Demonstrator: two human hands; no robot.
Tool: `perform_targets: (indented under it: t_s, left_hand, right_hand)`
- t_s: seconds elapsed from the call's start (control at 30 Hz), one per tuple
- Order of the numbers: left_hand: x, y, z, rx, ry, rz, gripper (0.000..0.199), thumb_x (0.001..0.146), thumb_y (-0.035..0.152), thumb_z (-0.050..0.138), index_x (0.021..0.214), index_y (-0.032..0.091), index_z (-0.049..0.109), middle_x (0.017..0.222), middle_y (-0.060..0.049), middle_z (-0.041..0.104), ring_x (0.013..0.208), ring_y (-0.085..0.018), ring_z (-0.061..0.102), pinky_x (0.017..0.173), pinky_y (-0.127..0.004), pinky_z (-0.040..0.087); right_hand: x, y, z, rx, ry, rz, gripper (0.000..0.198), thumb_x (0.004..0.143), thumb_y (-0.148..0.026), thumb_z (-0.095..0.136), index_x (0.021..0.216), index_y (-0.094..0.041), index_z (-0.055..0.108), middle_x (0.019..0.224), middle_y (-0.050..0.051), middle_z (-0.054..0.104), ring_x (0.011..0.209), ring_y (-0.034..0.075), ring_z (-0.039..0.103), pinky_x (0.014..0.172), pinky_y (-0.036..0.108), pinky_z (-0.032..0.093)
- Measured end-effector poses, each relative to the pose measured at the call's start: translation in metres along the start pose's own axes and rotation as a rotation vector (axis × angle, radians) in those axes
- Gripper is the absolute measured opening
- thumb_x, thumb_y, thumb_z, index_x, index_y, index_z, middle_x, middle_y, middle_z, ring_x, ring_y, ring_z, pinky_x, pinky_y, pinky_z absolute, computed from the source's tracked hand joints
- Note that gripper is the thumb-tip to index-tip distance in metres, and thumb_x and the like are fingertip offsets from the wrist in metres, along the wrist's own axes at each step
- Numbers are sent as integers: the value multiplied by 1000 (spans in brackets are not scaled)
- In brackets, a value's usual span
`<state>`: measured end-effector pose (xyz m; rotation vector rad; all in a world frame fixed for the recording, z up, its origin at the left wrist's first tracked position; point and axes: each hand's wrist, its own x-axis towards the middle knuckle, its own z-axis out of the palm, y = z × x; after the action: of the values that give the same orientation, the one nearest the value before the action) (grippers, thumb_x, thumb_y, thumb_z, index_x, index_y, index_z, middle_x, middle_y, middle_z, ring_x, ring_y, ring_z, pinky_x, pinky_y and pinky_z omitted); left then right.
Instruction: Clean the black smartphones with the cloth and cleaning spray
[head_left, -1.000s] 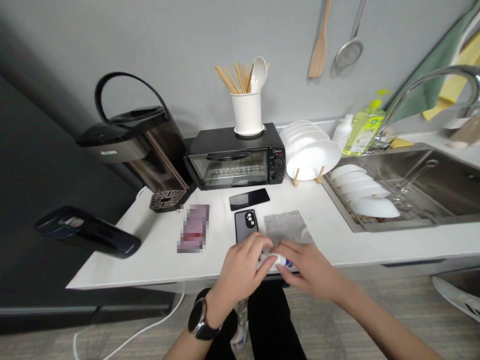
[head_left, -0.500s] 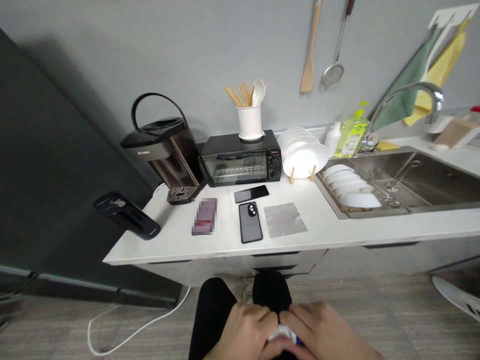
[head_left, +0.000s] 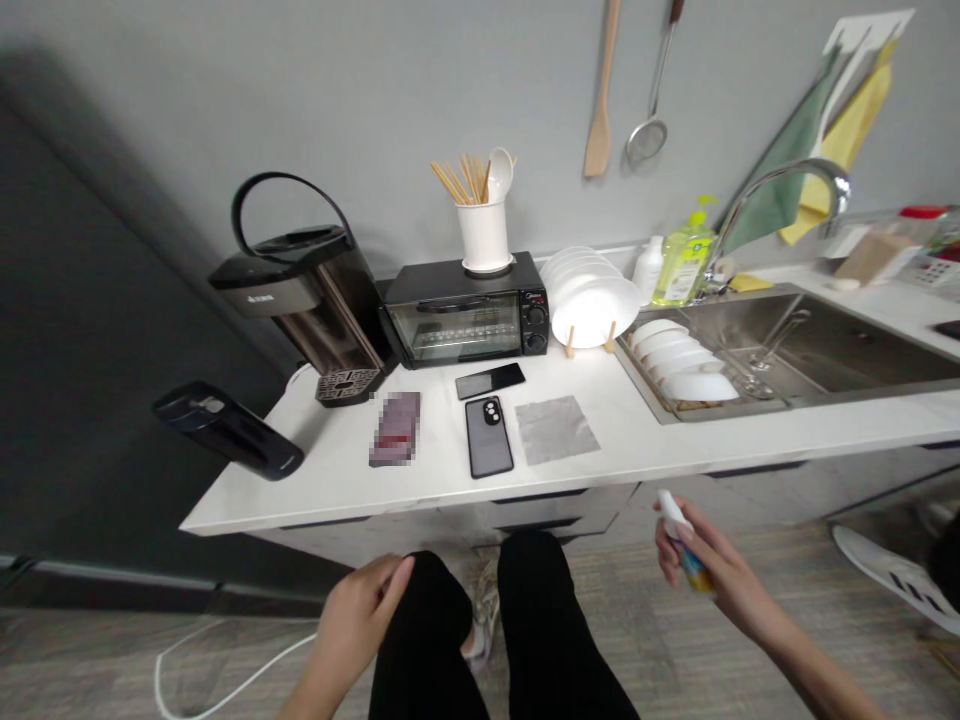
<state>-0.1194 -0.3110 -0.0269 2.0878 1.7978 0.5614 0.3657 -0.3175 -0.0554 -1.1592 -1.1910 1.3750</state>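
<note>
Low at the right, in front of the counter edge, my right hand [head_left: 694,555] is closed around a small spray bottle [head_left: 697,570] with a white top and a blue and yellow label. My left hand [head_left: 364,605] is by my left knee, its fingers curled in; whatever they hold, if anything, is hidden. On the counter beyond lie a dark phone case [head_left: 489,440] with camera cut-outs, a black phone [head_left: 490,381] behind it, and a thin grey cloth [head_left: 556,430] to the right. A blurred-out purple item [head_left: 396,430] lies left of the case.
A dark bottle [head_left: 229,430] and a water dispenser [head_left: 315,310] stand at the left. Behind are a toaster oven [head_left: 465,310], a utensil holder [head_left: 484,235] and racked plates [head_left: 596,310]. The sink [head_left: 862,350] with bowls [head_left: 686,365] is right. Another person's shoe [head_left: 892,575] shows low right.
My hands, earlier together around a white and blue object low in the middle, have come apart. The left went to my left knee, the right moved right and up with the spray bottle.
</note>
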Motion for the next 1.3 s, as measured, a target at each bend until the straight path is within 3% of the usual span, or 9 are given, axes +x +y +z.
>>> perform_targets:
  t_s: [0.1, 0.2, 0.33, 0.4, 0.47, 0.57, 0.67, 0.8, 1.3]
  left_hand:
    - [35, 30, 24, 4, 40, 137, 48, 105, 49, 41, 68, 22, 54, 68, -1, 61, 65, -17, 60, 67, -28, 41]
    - [95, 53, 32, 38, 163, 205, 48, 107, 45, 36, 70, 22, 54, 72, -3, 60, 72, -19, 60, 71, -29, 40]
    - [181, 68, 37, 75, 237, 104, 48, 109, 43, 37, 72, 21, 58, 76, -5, 65, 72, -17, 59, 68, -28, 35]
    - [210, 69, 43, 66, 241, 73, 49, 109, 44, 36, 75, 20, 61, 78, -6, 68, 71, -17, 59, 67, -28, 33]
    - [226, 67, 51, 57, 225, 64, 50, 109, 46, 38, 76, 19, 64, 77, -6, 70, 71, -18, 60, 66, -28, 32]
    - [231, 61, 59, 49, 206, 70, 49, 108, 47, 41, 78, 19, 67, 78, -7, 72, 72, -19, 62, 67, -28, 31]
    - [229, 56, 60, 40, 191, 78, 48, 108, 48, 41, 80, 19, 69, 81, -8, 74, 76, -20, 64, 68, -28, 32]
    - [231, 56, 59, 42, 178, 67, 49, 108, 49, 40, 87, 19, 73, 87, -9, 77, 81, -22, 67, 69, -28, 34]
    - [232, 53, 61, 39, 194, 70, 49, 108, 48, 41, 84, 19, 73, 81, -8, 74, 74, -20, 63, 68, -29, 31]
  right_hand:
    - [27, -7, 30, 165, -39, -22, 34, 100, -58, 50, 101, -25, 58, 82, 1, 58, 58, 15, 53, 56, 30, 46]
    - [60, -22, 45, 111, -90, -98, 34, 99, -58, 53, 103, -24, 58, 101, 5, 60, 64, 14, 56, 57, 29, 47]
    - [107, -35, 48, -135, -133, -191, 31, 100, -54, 57, 112, -27, 48, 88, -2, 60, 56, 12, 52, 56, 27, 46]
    - [130, -37, 45, -328, -97, -239, 38, 101, -55, 56, 125, -28, 43, 79, -6, 57, 54, 13, 51, 56, 27, 47]
    - [151, -39, 41, -558, -57, -324, 45, 102, -55, 52, 135, -26, 43, 88, -1, 65, 66, 18, 61, 65, 31, 53]
    - [174, -42, 36, -879, -27, -401, 49, 104, -55, 46, 142, -24, 49, 110, 9, 72, 92, 27, 71, 84, 40, 56]
    - [185, -45, 34, -1051, -72, -405, 58, 107, -52, 40, 160, -27, 36, 119, 11, 75, 100, 31, 74, 89, 44, 56]
    - [193, -48, 36, -1141, -202, -486, 55, 110, -43, 37, 164, -34, 31, 151, 8, 61, 124, 29, 68, 101, 42, 53]
    - [207, -47, 35, -1418, -158, -449, 45, 110, -42, 35, 148, -27, 53, 127, 10, 75, 90, 30, 75, 81, 38, 52]
